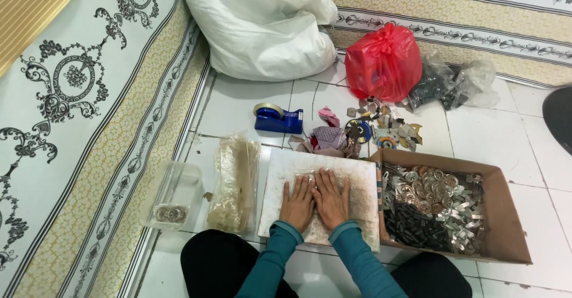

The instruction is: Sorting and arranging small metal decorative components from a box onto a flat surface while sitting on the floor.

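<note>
Both hands, the left hand [297,203] and the right hand [331,199], are laid flat side by side on a clear packet [316,176] pressed against a white board [357,182] on the tiled floor [500,137]. A stack of clear bags [234,182] is seen just left of the board, and a cardboard box [506,214] of metal parts [435,197] just right.

Small clear packet [314,176] lies mostly hidden under both hands' fingers [304,185].

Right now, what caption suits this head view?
Both hands, left and right, press flat on a white board beside a cardboard box of metal parts.
</note>
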